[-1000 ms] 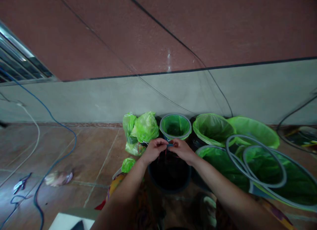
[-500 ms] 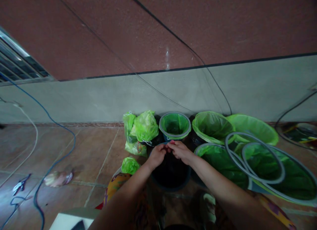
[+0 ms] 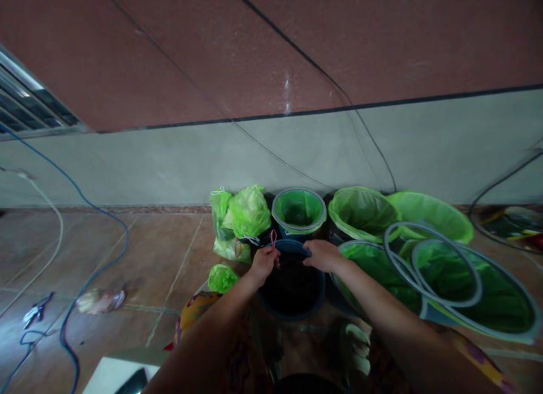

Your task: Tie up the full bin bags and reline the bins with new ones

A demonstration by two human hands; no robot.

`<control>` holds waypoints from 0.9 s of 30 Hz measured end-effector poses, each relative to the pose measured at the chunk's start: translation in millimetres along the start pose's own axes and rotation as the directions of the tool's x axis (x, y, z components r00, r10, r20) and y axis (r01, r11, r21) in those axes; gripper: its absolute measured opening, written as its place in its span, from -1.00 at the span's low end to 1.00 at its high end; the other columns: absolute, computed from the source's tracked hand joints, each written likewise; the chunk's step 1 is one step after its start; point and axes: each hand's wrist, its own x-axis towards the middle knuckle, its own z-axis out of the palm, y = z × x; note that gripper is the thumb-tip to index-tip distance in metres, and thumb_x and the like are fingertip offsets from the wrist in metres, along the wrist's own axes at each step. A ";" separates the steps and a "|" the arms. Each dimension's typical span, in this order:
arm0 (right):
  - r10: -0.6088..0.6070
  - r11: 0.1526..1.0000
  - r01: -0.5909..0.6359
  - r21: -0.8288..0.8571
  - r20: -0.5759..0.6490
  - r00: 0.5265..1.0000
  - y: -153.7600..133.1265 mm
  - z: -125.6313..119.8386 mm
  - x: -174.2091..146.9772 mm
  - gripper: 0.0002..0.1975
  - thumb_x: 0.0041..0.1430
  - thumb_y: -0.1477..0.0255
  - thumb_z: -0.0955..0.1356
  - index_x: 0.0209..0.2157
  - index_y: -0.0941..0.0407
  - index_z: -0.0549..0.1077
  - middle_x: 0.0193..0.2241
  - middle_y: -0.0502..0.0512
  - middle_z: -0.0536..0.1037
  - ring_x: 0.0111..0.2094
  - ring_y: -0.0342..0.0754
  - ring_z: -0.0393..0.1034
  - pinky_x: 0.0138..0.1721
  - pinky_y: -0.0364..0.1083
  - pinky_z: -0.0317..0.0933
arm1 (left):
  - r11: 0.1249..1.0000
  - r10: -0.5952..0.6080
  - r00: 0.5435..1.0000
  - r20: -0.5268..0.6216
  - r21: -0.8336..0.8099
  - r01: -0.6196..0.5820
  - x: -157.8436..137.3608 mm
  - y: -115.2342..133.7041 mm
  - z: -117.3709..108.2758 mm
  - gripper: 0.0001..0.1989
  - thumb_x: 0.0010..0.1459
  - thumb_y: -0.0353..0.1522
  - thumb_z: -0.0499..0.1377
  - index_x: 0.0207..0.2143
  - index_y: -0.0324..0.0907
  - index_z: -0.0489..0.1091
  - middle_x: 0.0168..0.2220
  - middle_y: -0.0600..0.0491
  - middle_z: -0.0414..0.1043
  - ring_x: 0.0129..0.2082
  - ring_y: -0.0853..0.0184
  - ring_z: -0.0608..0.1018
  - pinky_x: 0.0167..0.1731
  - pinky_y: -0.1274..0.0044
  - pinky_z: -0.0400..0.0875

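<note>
A dark bin (image 3: 323, 295) stands in front of me, with what looks like a black garbage bag (image 3: 292, 286) inside it; the bag's folds are hard to make out in the dark. Over the bin's left rim, my left hand (image 3: 263, 265) is closed around a pink drawstring (image 3: 274, 236), whose loop sticks up above the fingers. My right hand (image 3: 323, 255) is at the right side of the rim, fingers pinched on the dark edge of the bag.
Behind stands a small bin (image 3: 299, 230) with a green liner. To the right are several green-lined bins (image 3: 365, 213) and a loose grey ring (image 3: 388, 252). Tied green bags (image 3: 250, 213) lie left, against the wall. A blue cable (image 3: 124, 235) and scissors-like tool (image 3: 38, 310) lie on the floor.
My hands, together over the bin before, have moved apart to its left and right sides. The pink drawstring loop now stands up from my left hand.
</note>
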 end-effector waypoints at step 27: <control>-0.402 0.888 0.386 0.250 0.014 0.915 -19.3 -5.8 -9.1 -0.71 0.21 0.39 0.19 -0.47 0.14 0.47 -0.58 -0.01 0.44 -0.48 -0.17 0.29 -0.43 -0.18 0.00 | 0.810 0.252 0.918 0.305 0.452 -0.373 -7.3 11.9 7.2 -0.70 0.11 -0.44 0.02 -0.30 -0.20 0.57 -0.36 0.04 0.56 -0.35 0.34 0.52 -0.21 0.52 0.38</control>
